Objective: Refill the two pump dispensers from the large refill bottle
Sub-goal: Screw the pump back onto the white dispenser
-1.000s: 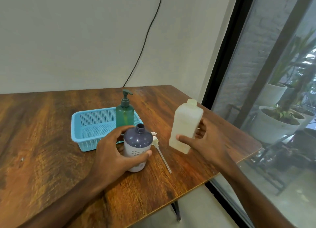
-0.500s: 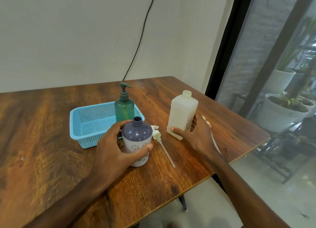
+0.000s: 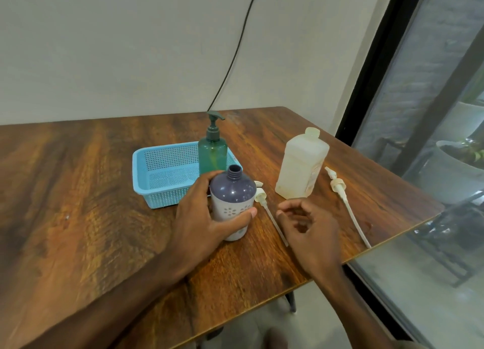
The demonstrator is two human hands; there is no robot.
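1. Left hand (image 3: 201,217): wrapped round the purple dispenser (image 3: 233,199), thumb on the near side, fingers round the far-left side. It stands upright on the table (image 3: 78,191) with its neck open and no pump on it. The body is opaque, so I can't tell the fill level.
2. Right hand (image 3: 309,225): holding nothing, fingers loosely curled, low over the table just right of the dispenser.
3. Refill bottle (image 3: 301,168): upright, long axis vertical, directly far of your right hand and close to it. It is free of both hands. I can't tell whether the top is capped.
4. Key relation: the right hand is the nearer one and the only free one. A short reach straight away from you puts it on the bottle's near face.
5. Loose pump (image 3: 260,197): lies flat between your two hands. Its head is beside the dispenser and the tube runs near-right, ending just left of your right palm. Go over it, don't sweep it.
6. Second pump (image 3: 337,185): flat on the table right of the refill bottle, same diagonal, tube tip near the table edge.
7. Green dispenser (image 3: 212,154): pump on, standing in the blue basket (image 3: 162,170) just far of the purple one. My read is it hasn't been opened yet.
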